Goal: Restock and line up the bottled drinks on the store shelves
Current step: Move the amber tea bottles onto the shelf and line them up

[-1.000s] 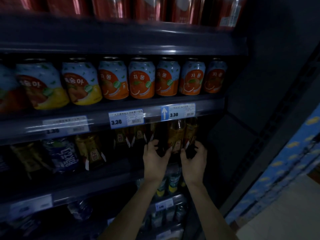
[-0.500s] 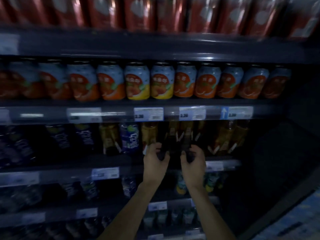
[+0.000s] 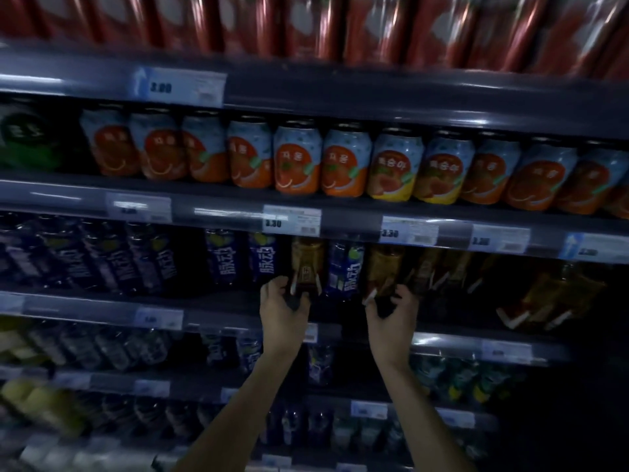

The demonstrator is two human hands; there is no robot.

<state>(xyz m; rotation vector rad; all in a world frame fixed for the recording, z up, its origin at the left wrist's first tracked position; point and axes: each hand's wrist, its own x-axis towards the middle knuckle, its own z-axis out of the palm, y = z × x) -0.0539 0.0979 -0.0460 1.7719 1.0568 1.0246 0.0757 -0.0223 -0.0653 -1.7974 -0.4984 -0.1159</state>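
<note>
On the dim third shelf, my left hand (image 3: 282, 308) grips the base of an amber bottle (image 3: 306, 264) with a brown label. My right hand (image 3: 391, 311) is wrapped around the bottom of a second amber bottle (image 3: 384, 270). A single blue-labelled bottle (image 3: 345, 267) stands between the two amber ones. More blue bottles (image 3: 245, 257) run off to the left, and more amber bottles (image 3: 439, 270) fill the shelf to the right, some leaning.
Orange and yellow fruit cans (image 3: 343, 165) line the shelf above, red cans (image 3: 306, 25) the top one. Price tags (image 3: 291, 221) sit on the shelf rails. Lower shelves hold small dark and clear bottles (image 3: 112, 349).
The view has swung left along the shelves. My hands have moved apart, each with an amber bottle, and a blue bottle now stands between them.
</note>
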